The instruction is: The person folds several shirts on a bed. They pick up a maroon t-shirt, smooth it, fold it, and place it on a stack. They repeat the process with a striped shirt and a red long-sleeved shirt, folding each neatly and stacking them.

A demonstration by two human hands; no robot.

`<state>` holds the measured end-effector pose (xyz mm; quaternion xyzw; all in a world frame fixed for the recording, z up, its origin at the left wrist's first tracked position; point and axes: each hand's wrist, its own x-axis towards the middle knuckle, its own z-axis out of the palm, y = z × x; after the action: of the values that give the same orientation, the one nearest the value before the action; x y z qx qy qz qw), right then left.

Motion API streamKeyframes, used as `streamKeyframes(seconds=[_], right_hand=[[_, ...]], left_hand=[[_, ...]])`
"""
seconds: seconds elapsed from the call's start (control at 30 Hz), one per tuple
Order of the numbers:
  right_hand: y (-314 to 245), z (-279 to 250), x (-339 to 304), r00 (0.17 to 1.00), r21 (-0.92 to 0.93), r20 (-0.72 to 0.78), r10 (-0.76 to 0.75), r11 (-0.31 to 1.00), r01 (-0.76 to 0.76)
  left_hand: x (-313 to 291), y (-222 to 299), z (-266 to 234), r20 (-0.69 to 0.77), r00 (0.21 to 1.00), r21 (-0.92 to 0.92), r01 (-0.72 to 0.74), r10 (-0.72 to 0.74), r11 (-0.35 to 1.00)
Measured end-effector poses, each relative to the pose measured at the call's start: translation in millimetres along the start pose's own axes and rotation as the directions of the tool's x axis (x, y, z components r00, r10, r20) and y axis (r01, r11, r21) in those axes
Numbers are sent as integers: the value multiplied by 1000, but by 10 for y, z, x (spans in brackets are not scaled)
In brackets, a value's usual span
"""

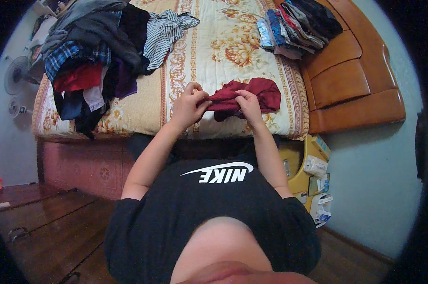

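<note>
A dark red garment lies bunched on the near edge of the bed, its kind hidden by the folds. My left hand pinches its left end between thumb and fingers. Further right along the same cloth, my right hand grips it, with the fabric gathered between the two hands. The rest of the garment spreads to the right of my right hand, resting on the flowered bedspread.
A loose heap of clothes covers the bed's far left. Stacked folded clothes sit by the wooden headboard at the right. A yellow bedside cabinet stands below it. Fans are at the far left.
</note>
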<state>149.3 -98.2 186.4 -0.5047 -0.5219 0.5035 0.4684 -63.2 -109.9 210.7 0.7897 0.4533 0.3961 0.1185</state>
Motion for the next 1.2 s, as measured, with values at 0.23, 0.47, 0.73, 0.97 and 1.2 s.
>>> streamKeyframes(seconds=[0.23, 0.47, 0.73, 0.97, 1.2], right_hand=[[-129, 37, -63, 994, -209, -47, -99, 974, 87], [-151, 113, -180, 964, -519, -51, -260, 832, 197], [43, 116, -141, 949, -838, 6, -316, 516, 178], [407, -183, -82, 899, -873, -255, -356, 485, -56], [825, -582, 197, 963, -314, -266, -49, 949, -38]], left_hand=[[2, 82, 31, -150, 986, -10, -67, 65, 998], [16, -67, 228, -105, 932, -520, 247, -348, 818], [-16, -164, 260, 80, 854, -687, 421, -514, 592], [-49, -312, 120, -55, 758, -797, 359, -650, 486], [13, -619, -22, -99, 673, -868, 301, -733, 394]])
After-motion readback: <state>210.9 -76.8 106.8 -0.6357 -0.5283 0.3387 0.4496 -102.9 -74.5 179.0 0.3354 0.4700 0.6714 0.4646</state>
